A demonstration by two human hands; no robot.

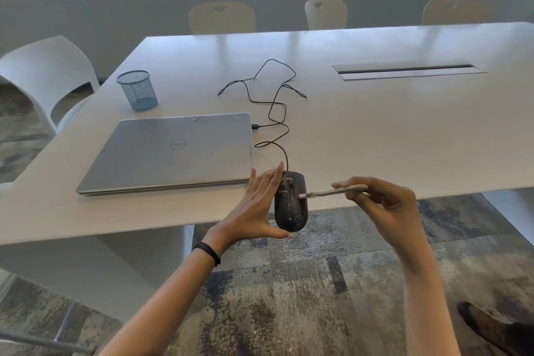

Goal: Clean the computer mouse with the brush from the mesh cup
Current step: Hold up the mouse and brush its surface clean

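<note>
A black wired computer mouse, speckled with pale dust, is held at the near table edge. My left hand grips it, thumb under its rear and fingers along its left side. My right hand pinches a slim pale brush whose tip touches the mouse's right side near the scroll wheel. The blue mesh cup stands at the table's left, far from both hands, and looks empty.
A shut silver laptop lies left of the mouse, and the mouse's black cable loops from it across the white table. A cable slot sits at right. White chairs surround the table. A dark shoe shows on the carpet.
</note>
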